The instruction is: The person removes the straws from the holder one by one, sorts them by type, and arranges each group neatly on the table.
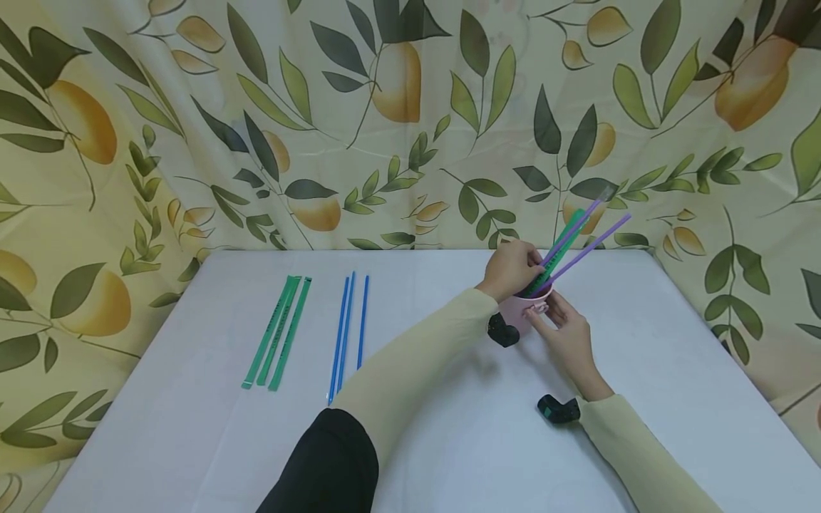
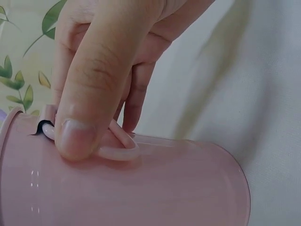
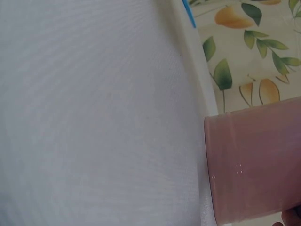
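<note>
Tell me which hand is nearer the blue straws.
Left. The left hand is right of the blue straws, pinching other straws at the cup, its sleeve passing beside them. The right hand is farther right, holding the cup.

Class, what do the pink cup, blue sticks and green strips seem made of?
Pink cup: seemingly painted metal or plastic, glossy; smooth surface catches light. Blue sticks: probably smooth plastic; slim, evenly coloured. Green strips: perhaps paper or film, finish unclear; flat, dark-marked.

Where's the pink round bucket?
In the head view, the pink cylindrical bucket is right of centre, near the far edge of the white table, with thin purple straws leaning out of its top.
</note>
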